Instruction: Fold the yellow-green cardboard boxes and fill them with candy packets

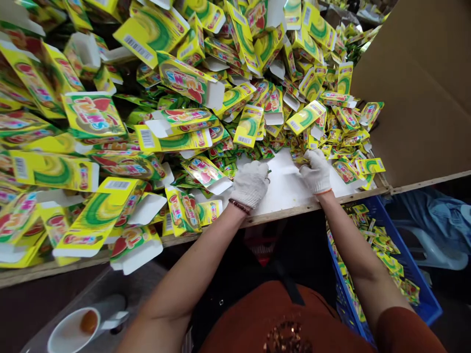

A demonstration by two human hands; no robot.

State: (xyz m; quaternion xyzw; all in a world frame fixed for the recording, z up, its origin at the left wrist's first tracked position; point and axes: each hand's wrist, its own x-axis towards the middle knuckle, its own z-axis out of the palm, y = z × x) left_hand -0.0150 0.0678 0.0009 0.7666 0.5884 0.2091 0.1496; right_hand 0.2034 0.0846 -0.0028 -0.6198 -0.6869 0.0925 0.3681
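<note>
My left hand [251,184], in a white knitted glove, is curled with its knuckles up over the white work surface [281,179]. A tiny green bit shows at its fingertips, too small to name. To the right, my right hand [317,171], gloved too, has its fingers bent inward at the edge of the heap; what they hold, if anything, is blurred. Just beyond both hands lie small green-and-yellow sachets [263,151]. A yellow carton [249,126] printed with a green swirl rests on the heap past my left hand.
Open yellow cartons [91,211] pile high across the left and back, some jutting over the wooden table edge [287,215]. A brown cardboard panel [415,93] stands at right. Below it, a blue crate [415,289] holds filled-looking yellow packs. A white mug [73,333] sits lower left.
</note>
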